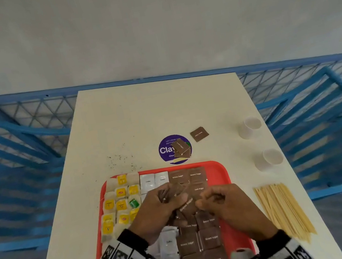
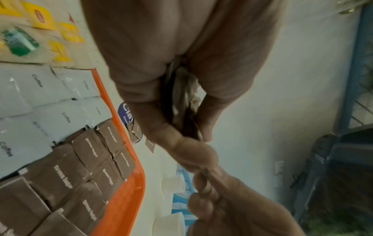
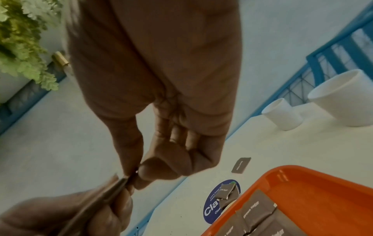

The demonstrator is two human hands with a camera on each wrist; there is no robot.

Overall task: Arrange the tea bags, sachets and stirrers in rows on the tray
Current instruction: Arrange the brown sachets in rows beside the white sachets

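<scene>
Sugar sachets [image 1: 184, 203] fill my left hand [image 1: 157, 214] — a small brown stack held above the middle of the red tray [image 1: 219, 167], fingers curled around it. My right hand [image 1: 224, 204] pinches the edge of one sachet between thumb and forefinger, at the stack's right end. These packets look light, thin and a little crinkly, so I judge they will slide off each other easily; an edge or corner pinch seems the safest hold. The top one's "Brown Sugar" print runs diagonally, its lettering rising toward the far right, not yet squared to the brown rows already lying on the tray. Tea bags [image 1: 121, 204] sit in the tray's left part, with white coffee sachets [image 1: 154, 181] beside them. Wooden stirrers [image 1: 285, 212] lie on the desk [image 1: 151, 114] right of the tray — long axes running near to far.
</scene>
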